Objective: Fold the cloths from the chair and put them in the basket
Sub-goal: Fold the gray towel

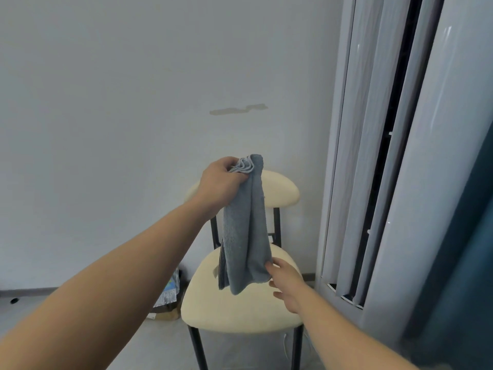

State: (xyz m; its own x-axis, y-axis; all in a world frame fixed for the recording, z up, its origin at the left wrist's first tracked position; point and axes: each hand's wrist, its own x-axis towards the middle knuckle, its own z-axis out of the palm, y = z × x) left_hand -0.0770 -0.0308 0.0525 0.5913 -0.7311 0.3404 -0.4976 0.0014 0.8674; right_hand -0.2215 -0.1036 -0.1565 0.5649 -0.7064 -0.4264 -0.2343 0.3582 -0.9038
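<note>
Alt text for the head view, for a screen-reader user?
The left hand holds a bunched blue cloth by its top, hanging over a cream chair, while the open right hand reaches for its lower edge. White wall behind, vertical blinds at right.

Cream-seated chair (240, 308), black legs, stands on grey floor (173, 343); printed bag (168, 293) on floor beside it.

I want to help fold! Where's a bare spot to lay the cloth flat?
The seat is bare in front, below the cloth hanging from the left hand and left of the right hand. Crowded: a bag on the floor at its left, blinds close on its right.
</note>
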